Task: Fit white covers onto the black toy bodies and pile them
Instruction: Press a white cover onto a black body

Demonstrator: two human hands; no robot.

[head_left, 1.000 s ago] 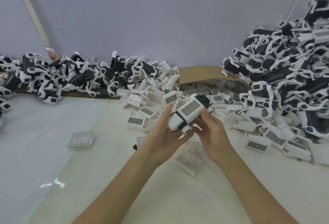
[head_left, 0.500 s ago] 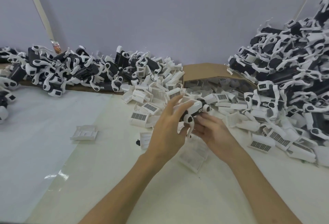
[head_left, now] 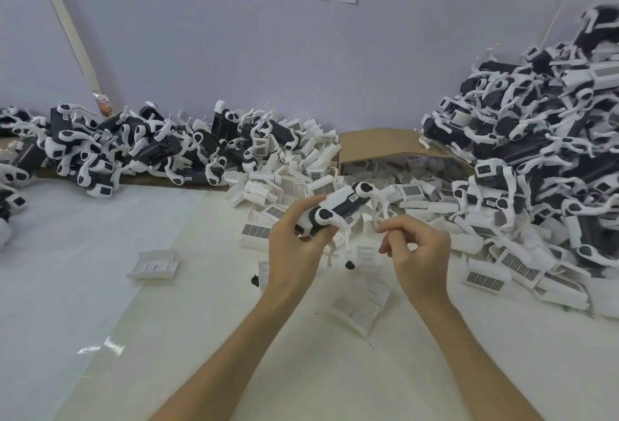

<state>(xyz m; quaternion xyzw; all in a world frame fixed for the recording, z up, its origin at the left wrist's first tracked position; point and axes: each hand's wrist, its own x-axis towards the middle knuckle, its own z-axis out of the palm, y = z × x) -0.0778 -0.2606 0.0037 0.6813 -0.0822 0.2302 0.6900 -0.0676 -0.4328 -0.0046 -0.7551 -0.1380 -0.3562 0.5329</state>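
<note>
White surface (head_left: 100, 236) spreads between heaps; the left grip (head_left: 294, 249) clasps a covered toy body (head_left: 345, 204) above loose white covers (head_left: 284, 181), tilted right, probably bound for the finished pile (head_left: 536, 139). Right grip (head_left: 418, 246) hangs loosely curled, empty.

— What does the left hand (head_left: 294, 253) grip?
— A white-topped toy body (head_left: 338, 208). The right hand (head_left: 418, 253) curls just beside it, at four o'clock.
— And around them?
— A tall toy pile (head_left: 536, 139) at two o'clock, loose covers (head_left: 294, 179) at twelve.
</note>
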